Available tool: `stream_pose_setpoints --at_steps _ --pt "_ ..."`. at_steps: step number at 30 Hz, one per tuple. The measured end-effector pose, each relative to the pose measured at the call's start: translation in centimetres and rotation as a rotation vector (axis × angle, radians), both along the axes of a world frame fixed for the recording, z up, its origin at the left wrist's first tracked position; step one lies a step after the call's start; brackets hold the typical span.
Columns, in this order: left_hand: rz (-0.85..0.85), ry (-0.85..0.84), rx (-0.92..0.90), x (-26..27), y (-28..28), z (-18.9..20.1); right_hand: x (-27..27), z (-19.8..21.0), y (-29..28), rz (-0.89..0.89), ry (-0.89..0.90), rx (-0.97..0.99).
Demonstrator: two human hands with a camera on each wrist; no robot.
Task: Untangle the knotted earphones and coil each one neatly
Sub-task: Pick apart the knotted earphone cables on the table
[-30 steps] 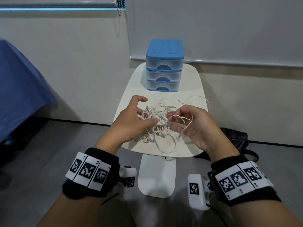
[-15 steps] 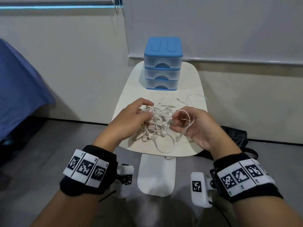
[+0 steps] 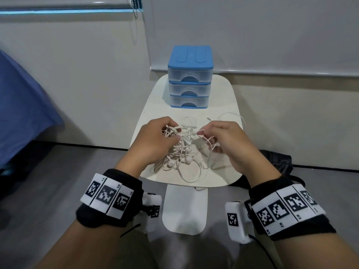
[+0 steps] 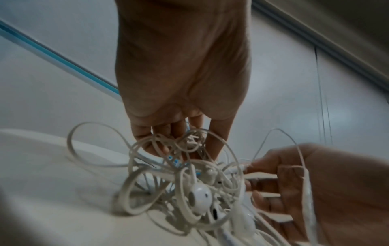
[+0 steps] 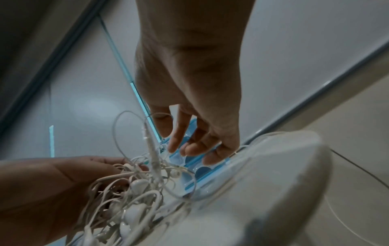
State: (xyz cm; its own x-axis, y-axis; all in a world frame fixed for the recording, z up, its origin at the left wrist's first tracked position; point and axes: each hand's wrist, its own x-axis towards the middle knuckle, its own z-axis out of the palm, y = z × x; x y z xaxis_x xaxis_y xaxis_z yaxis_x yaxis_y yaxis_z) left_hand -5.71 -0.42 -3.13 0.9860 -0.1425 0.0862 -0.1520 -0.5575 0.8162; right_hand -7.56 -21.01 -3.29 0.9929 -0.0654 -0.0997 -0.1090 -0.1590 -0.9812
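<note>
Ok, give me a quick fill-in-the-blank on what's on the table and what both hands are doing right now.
1. Both hands work at a tangle of white ____ on the table.
2. The storage unit behind the tangle has ____ drawers.
3. The unit's top is coloured ____.
4. The left hand and right hand both grip the ____ of the earphones.

Missing words: earphones; three; blue; cables
</note>
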Motion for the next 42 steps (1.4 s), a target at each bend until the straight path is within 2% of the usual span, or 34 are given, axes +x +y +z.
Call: stream_pose_setpoints --at_steps 3,5,7,13,18,25,29,38,42 --pt "-0.027 0.021 -0.102 0.0 0.1 0.2 0.1 1.1 0.3 -0.039 -0.228 -0.142" --pt "-0.032 0.025 -0.148 0.1 0.0 0.4 0.0 2.0 0.7 0.013 -0.350 -0.146" --pt "-0.042 0.026 -0.196 0.0 -0.2 0.8 -0.2 2.6 1.3 0.094 -0.400 -0.162" --pt "-0.027 0.005 -0.313 0.1 -0.4 1.3 0.6 1.5 2.1 0.158 -0.356 -0.433" --pt "-0.017 -0.010 -0.371 0.3 -0.4 1.7 0.7 1.0 2.5 0.162 -0.322 -0.517" --pt "-0.085 0.002 -0.310 0.3 -0.4 1.4 0.8 1.3 2.3 0.117 -0.265 -0.395" --pt "-0.058 -0.006 -0.302 0.3 -0.5 1.7 0.7 1.1 2.4 0.122 -0.283 -0.358" --pt "-0.082 0.026 -0.339 0.0 -0.7 1.3 0.7 0.7 2.3 0.144 -0.254 -0.498" --pt "-0.104 0.055 -0.364 -0.4 -0.4 1.0 0.5 1.1 2.2 0.148 -0.184 -0.353"
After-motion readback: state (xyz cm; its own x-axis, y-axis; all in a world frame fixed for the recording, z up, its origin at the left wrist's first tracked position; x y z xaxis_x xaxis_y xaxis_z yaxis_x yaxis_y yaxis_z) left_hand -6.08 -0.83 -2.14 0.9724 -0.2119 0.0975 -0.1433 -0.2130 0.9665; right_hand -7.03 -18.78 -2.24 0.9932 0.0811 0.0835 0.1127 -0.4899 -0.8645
